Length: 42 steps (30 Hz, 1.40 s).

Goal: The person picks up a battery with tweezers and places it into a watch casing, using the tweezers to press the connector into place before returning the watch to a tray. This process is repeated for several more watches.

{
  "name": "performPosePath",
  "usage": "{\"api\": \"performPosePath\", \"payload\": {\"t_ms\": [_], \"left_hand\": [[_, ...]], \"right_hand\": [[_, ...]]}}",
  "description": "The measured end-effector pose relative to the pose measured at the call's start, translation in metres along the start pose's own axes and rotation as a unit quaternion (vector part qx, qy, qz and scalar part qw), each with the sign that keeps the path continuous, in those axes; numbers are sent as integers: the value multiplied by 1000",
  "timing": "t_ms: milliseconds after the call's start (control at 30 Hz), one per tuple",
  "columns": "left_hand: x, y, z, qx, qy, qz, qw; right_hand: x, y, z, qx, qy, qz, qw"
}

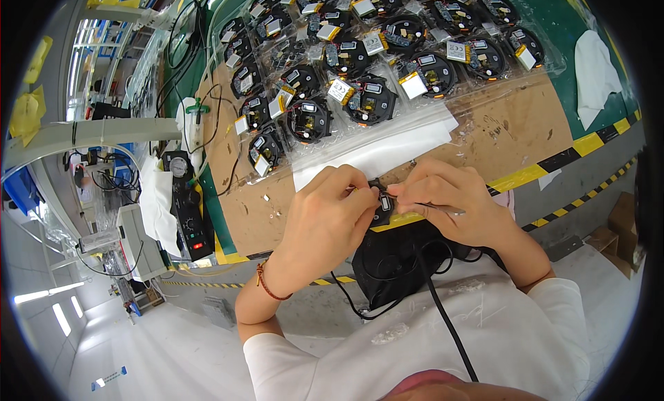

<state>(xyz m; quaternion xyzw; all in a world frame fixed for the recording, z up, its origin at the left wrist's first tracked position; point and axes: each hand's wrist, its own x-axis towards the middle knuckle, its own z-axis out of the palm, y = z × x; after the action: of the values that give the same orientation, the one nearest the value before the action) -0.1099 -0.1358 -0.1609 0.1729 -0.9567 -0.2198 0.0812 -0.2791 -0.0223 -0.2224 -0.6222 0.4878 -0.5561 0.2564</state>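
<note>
At the near edge of the bench, my left hand (330, 211) is closed, with thumb and fingertips pinching a small black electronic housing (384, 208). The housing has a pale rectangular part on its face; the fingers cover much of it. My right hand (453, 197) is also closed, its fingertips meeting the housing from the right. A thin, dark, tweezer-like tool (446, 208) lies in its grip and sticks out past the fingers. Whatever fine piece is between the fingertips is too small to make out. White paper (373, 155) lies just beyond both hands.
Past the paper, a clear plastic tray (332, 141) holds several round black housings with circuit boards and silver batteries. Brown board (515, 117) covers the green mat. Left stands a black device with a gauge (185, 207). A white cloth (596, 76) lies far right; striped tape (546, 167) marks the edge.
</note>
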Motion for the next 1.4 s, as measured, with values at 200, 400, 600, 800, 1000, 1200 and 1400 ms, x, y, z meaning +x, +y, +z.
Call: {"api": "performPosePath", "payload": {"t_ms": [200, 400, 600, 800, 1000, 1200, 1400], "left_hand": [[-3, -2, 4, -20, 20, -3, 1000], [-3, -6, 4, -36, 25, -4, 999], [-3, -7, 7, -41, 29, -12, 999], [-2, -12, 5, -43, 27, 8, 999], [0, -14, 4, -56, 25, 15, 998], [1, -16, 5, -74, 32, 11, 997], [3, -18, 5, -81, 21, 25, 996]], "right_hand": [[0, 0, -1, 1, -2, -2, 1000], [2, -3, -2, -2, -7, 9, 1000], [0, 0, -1, 38, 11, 24, 999], [-1, -1, -2, 31, 0, 32, 999], [-1, -3, -1, 38, 1, 44, 998], [0, -3, -1, 35, 3, 36, 999], [0, -4, -3, 27, -6, 41, 999]]}}
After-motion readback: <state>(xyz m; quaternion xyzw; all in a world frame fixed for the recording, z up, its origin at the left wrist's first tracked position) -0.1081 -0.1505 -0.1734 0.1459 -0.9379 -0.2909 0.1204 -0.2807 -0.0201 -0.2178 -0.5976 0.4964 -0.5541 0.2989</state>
